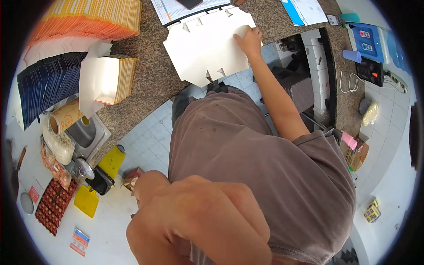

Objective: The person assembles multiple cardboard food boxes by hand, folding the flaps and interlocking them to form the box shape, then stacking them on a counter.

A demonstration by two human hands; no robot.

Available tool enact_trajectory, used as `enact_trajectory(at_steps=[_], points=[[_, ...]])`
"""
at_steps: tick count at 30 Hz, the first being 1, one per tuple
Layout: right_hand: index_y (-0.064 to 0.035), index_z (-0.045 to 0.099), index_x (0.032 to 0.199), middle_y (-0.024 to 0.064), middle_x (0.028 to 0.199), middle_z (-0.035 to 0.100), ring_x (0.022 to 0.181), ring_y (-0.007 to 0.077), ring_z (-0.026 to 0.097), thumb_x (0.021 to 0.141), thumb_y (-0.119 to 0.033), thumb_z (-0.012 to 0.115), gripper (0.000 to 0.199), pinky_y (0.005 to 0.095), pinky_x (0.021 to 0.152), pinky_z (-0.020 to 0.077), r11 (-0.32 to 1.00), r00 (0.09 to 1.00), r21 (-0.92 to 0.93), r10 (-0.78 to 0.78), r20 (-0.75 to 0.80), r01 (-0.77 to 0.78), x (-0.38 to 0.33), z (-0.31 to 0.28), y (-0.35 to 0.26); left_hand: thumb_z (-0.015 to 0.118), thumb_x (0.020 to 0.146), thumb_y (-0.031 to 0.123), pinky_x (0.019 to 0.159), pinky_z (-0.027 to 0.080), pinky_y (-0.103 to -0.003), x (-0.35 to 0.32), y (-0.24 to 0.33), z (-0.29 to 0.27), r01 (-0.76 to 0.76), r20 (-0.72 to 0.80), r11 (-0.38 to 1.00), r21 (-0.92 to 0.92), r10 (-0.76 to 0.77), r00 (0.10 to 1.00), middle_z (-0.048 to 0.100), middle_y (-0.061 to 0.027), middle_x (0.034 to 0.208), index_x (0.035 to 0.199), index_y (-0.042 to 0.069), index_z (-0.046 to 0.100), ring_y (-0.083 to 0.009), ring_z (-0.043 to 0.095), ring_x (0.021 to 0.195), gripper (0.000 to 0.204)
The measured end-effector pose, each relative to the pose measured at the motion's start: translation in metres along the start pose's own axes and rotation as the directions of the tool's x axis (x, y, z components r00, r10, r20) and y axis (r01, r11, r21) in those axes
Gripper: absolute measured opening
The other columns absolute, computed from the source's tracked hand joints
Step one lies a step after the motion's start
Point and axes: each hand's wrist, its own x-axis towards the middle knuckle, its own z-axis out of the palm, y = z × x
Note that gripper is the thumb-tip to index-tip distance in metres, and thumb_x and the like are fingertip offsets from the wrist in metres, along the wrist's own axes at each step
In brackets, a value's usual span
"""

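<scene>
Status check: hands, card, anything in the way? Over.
Right hand on card, right side. Left hand in foreground, off card. Card overhangs counter edge; only right hand covers it.

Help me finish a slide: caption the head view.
Right hand on a notched white sheet overhanging the speckled counter; left hand large in the foreground.

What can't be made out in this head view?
Left hand: head view, fingertips hidden behind the hand itself; whether it holds anything is unclear.
Dark phone-like object: head view, cut off by the top edge.
White card blank under the right hand: head view, underside hidden by its own upper face.
Orange-and-yellow cardboard stack: head view, far end cut off by the top edge.
</scene>
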Motion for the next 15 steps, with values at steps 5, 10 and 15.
enact_trajectory(at_steps=[5, 10, 15], points=[[0.0036, 0.058, 0.140, 0.0284, 0.137, 0.055, 0.131, 0.0470, 0.049, 0.085, -0.038, 0.083, 0.073, 0.0546, 0.108, 0.0453, 0.997, 0.996, 0.056, -0.048, -0.069, 0.052, -0.007, 0.008, 0.001, 0.064, 0.105, 0.026, 0.070, 0.051, -0.031, 0.009, -0.036, -0.046, -0.085, -0.049, 0.995, 0.048, 0.088, 0.995, 0.060, -0.0066, 0.117, 0.130, 0.008, 0.055, -0.0211, 0.061, 0.099, 0.032], [0.0032, 0.056, 0.141, 0.0290, 0.136, 0.054, 0.130, 0.0472, 0.049, 0.083, -0.036, 0.085, 0.075, 0.0557, 0.109, 0.0440, 0.993, 0.997, 0.103, -0.052, -0.065, 0.058, -0.003, 0.005, 0.004, 0.068, 0.103, 0.032, 0.105, 0.048, -0.047, 0.014, -0.149, -0.253, 0.460, -0.461, 0.078, 0.884, 0.308, 0.833, 0.058, -0.0220, 0.145, 0.154, -0.002, 0.047, -0.0354, 0.058, 0.124, 0.064], [0.0026, 0.056, 0.142, 0.0297, 0.135, 0.054, 0.129, 0.0483, 0.049, 0.082, -0.033, 0.086, 0.076, 0.0556, 0.109, 0.0442, 0.983, 0.994, 0.164, -0.072, -0.076, 0.084, -0.003, 0.005, 0.009, 0.074, 0.097, 0.032, 0.117, 0.034, -0.054, -0.035, -0.228, -0.320, 0.532, -0.487, -0.231, 0.815, 0.225, 0.844, 0.039, -0.0352, 0.148, 0.158, -0.011, 0.032, -0.0475, 0.037, 0.138, 0.086]])
